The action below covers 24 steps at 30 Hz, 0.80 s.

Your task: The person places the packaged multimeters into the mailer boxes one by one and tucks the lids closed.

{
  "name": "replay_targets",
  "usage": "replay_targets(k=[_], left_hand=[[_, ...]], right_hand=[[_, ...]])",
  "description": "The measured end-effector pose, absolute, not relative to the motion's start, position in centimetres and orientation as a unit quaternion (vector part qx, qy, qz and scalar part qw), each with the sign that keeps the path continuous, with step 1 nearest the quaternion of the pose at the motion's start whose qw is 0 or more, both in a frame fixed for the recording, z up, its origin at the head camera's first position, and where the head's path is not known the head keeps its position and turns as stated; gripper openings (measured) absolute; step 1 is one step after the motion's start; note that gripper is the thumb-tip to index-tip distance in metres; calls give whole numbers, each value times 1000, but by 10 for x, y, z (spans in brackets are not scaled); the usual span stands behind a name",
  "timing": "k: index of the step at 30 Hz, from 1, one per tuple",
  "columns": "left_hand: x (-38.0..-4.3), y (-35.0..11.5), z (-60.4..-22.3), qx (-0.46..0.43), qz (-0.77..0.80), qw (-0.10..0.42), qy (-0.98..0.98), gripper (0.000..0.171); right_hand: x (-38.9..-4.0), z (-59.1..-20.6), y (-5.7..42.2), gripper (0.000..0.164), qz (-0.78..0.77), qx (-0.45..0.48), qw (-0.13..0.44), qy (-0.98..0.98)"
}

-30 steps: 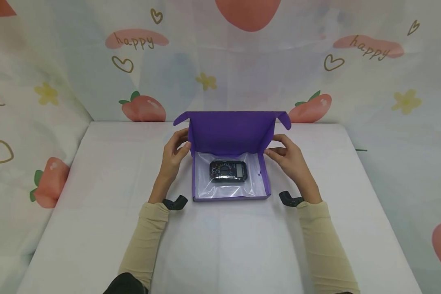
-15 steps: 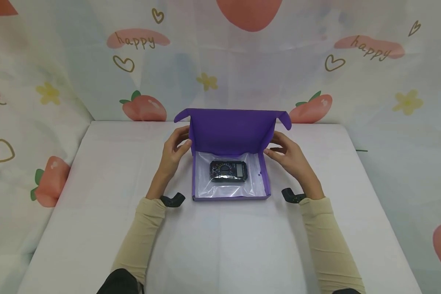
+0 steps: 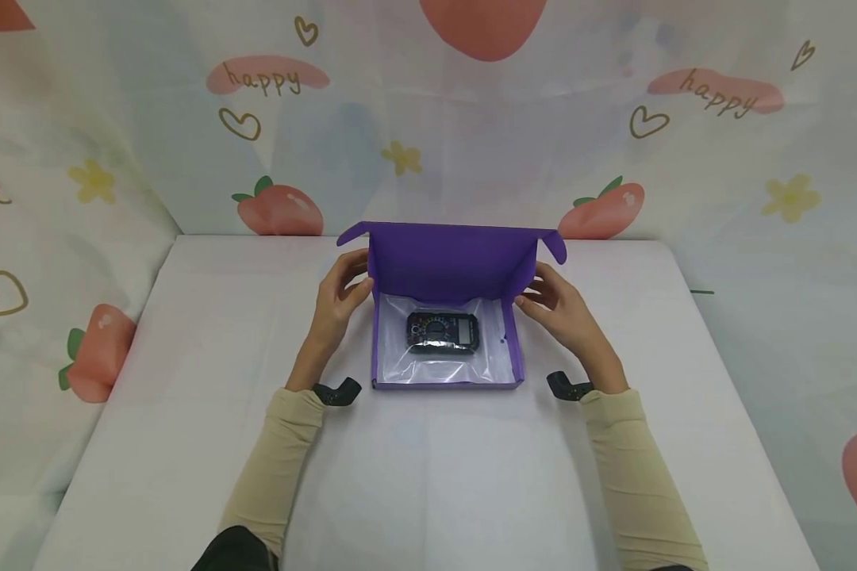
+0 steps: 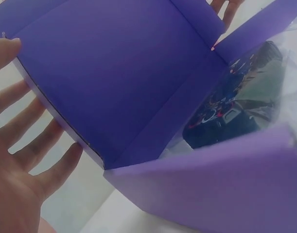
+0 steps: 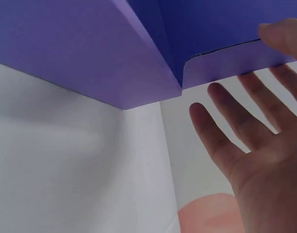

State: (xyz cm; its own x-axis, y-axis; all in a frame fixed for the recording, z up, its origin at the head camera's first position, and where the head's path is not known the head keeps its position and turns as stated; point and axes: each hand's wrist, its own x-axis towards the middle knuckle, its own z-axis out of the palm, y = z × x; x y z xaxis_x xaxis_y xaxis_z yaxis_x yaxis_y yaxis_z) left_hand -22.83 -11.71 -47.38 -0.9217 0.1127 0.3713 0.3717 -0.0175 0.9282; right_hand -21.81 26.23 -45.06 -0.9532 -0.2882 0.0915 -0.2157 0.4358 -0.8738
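Observation:
A purple cardboard box (image 3: 446,386) stands on the table with its lid (image 3: 450,258) raised at the back. Inside lies a black multimeter (image 3: 443,331) in a clear plastic bag (image 3: 400,366). My left hand (image 3: 334,305) holds the lid's left side, its thumb at the edge and the fingers spread behind, as the left wrist view shows. On the opposite side, my right hand (image 3: 563,317) holds the lid the same way. In the right wrist view its thumb (image 5: 284,36) overlaps the inner face, with several fingers behind the side flap (image 5: 231,65).
A white table (image 3: 428,476) carries the box near its back edge. Behind and to the left hangs a printed cloth (image 3: 471,119) with hearts, fruit and the word happy. Black wrist mounts (image 3: 339,392) stick out from both forearms.
The lid's top edge first rises slightly, then drops lower in the head view, with both hands shifting a little along with it. The box base and multimeter stay nearly in place.

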Motion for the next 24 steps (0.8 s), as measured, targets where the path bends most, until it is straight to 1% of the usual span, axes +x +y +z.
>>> replay_targets(k=[4,12,19,24], left_hand=[[-228,-115,-474,-173,-694,98,-692,48],[-228,-114,-475,-171,-696,98,-691,48],[-229,-114,-475,-169,-695,99,-691,47],[-229,-114,-474,-165,-695,97,-694,47]], right_hand=[[-215,-453,265,63,-506,-141,41,850],[-212,-455,269,57,-511,-109,61,851],[-209,-455,269,52,-570,-157,51,805],[-209,-456,270,57,-632,-172,74,752]])
